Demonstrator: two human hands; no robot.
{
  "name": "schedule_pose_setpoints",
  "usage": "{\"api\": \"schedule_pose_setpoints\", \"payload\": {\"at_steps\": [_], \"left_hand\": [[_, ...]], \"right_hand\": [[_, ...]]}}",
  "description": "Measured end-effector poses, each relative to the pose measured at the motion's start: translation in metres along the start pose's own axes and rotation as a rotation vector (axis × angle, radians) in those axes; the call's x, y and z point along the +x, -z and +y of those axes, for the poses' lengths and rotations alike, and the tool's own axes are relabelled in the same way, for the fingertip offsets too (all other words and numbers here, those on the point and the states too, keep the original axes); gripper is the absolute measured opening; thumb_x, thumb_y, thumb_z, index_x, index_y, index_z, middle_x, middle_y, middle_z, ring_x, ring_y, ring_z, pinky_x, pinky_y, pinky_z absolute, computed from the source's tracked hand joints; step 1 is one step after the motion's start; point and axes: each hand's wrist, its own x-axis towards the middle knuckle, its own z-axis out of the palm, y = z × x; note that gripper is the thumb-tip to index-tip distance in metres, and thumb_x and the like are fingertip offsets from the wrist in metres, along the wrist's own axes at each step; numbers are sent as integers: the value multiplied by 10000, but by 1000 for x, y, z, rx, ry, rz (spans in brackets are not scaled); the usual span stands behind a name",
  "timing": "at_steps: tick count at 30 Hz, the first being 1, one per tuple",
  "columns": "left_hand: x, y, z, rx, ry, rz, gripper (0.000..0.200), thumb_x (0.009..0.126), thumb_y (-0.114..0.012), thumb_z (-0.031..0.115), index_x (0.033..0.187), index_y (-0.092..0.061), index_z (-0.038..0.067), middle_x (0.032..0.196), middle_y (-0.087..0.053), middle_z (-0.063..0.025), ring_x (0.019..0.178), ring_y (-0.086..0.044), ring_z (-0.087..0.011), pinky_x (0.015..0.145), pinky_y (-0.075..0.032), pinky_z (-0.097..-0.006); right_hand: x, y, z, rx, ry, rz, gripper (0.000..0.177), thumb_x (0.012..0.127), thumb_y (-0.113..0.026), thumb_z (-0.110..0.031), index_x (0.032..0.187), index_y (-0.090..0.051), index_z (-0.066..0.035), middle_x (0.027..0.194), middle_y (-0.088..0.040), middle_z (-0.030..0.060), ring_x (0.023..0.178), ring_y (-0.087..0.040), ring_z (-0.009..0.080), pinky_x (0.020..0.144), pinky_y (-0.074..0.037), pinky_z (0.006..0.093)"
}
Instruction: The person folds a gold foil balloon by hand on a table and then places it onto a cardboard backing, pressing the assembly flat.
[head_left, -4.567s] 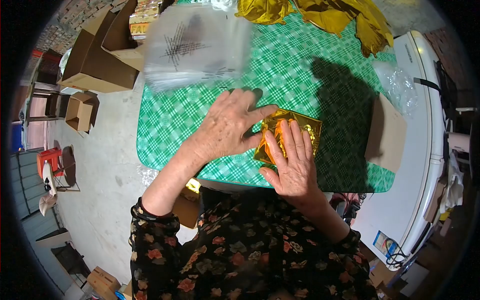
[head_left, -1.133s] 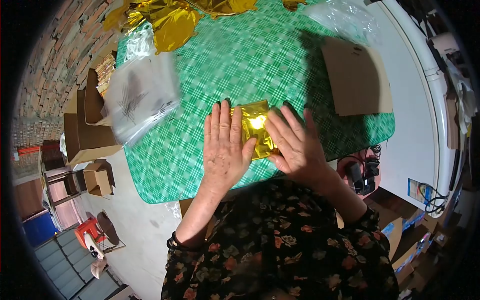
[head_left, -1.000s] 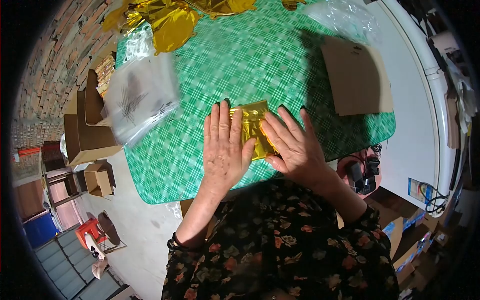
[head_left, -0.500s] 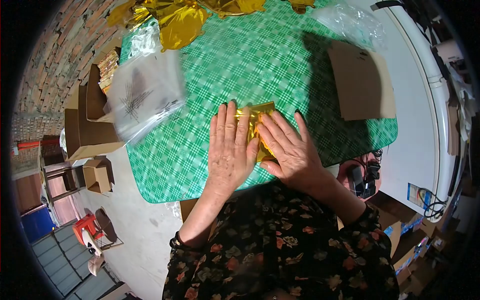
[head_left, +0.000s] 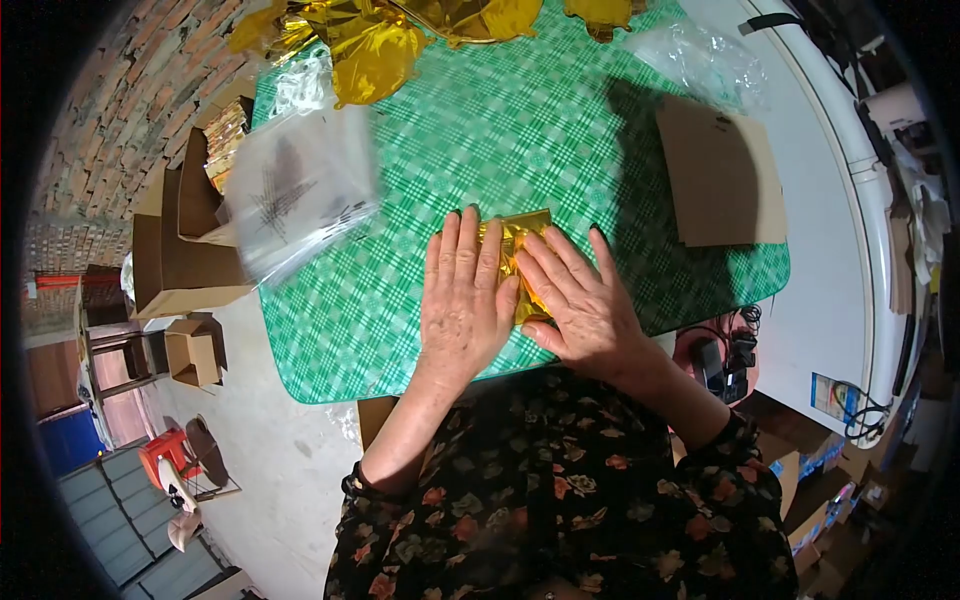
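Observation:
A folded gold foil balloon (head_left: pixel 522 222) lies flat near the front edge of the green checked tabletop (head_left: pixel 480 130). My left hand (head_left: pixel 463 295) rests on its left side, palm down with the fingers stretched out. On its right side lies my right hand (head_left: pixel 583 300), flat too, its fingers slightly spread. Between the two hands a shiny strip of the foil shows; the rest is hidden under my palms and fingers. Neither hand grips anything.
Spread gold foil balloons (head_left: pixel 375 55) lie at the far edge. A stack of clear plastic bags (head_left: pixel 305 190) sits at the left, beside open cardboard boxes (head_left: pixel 185 265). At the right are a cardboard sheet (head_left: pixel 722 180) and a crumpled clear bag (head_left: pixel 700 65).
The camera view has shifted slightly. Both hands stay flat on the gold foil in almost the same place.

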Motion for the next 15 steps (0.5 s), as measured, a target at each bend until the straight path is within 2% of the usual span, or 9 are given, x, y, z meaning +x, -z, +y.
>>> {"api": "schedule_pose_setpoints", "payload": {"at_steps": [7,10,15], "left_hand": [[-1,-4,-2,29,-5,2,710,1042,-597,278,1660,-385,-1,1748,-296,-257,1634,-251,-441,1336,-193,-577],[-3,-6,-4,34,-15,0,723,1042,-586,285,1666,-366,-9,1752,-286,-257,1635,-247,-440,1339,-188,-575],[-2,-5,-4,33,-10,-16,697,1062,-556,275,1664,-363,-19,1749,-289,-259,1635,-250,-433,1340,-189,-571]], "right_hand": [[3,7,-10,-21,35,29,905,928,-712,-564,1582,-503,26,1680,-454,194,1611,-346,339,1322,-135,639],[4,0,-21,9,39,-25,956,945,-675,-609,1606,-453,45,1693,-432,199,1625,-314,340,1337,-137,607],[4,-11,-15,-5,-13,-51,998,952,-642,-663,1608,-439,62,1701,-401,215,1641,-265,330,1344,-88,597]]}}
